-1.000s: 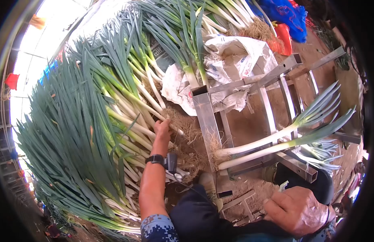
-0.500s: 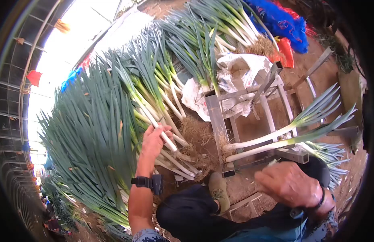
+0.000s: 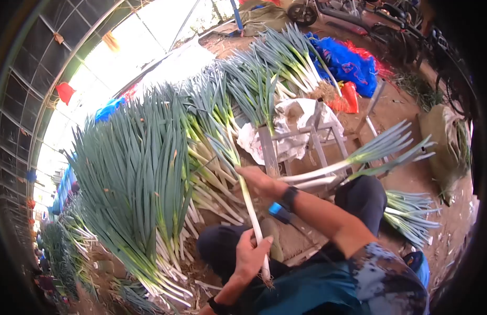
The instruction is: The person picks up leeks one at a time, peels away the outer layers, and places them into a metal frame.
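A single leek (image 3: 254, 219) slants across my lap, roots down and green leaves pointing up and away. My left hand (image 3: 250, 255) is closed round the lower end of its white stalk, just above the roots. Farther up, my right hand (image 3: 258, 182) is closed at the stalk where the leaves begin; its fingertips are partly hidden. A large heap of leeks (image 3: 133, 163) lies to the left of both hands. More leeks (image 3: 319, 170) rest across a metal frame stand (image 3: 268, 149) on the right, beyond my right forearm.
White sacking (image 3: 251, 140) lies behind the stand, with a blue net bundle (image 3: 348, 65) farther back. Another bunch of leeks (image 3: 408, 215) lies on the ground at the right. A filled sack (image 3: 445, 152) stands near the right edge, and a motorbike (image 3: 353, 18) is at the back.
My left hand has come back toward my lap with a leek. My right hand has crossed leftward from the stand's near side onto that leek's upper stalk. The view has shifted.
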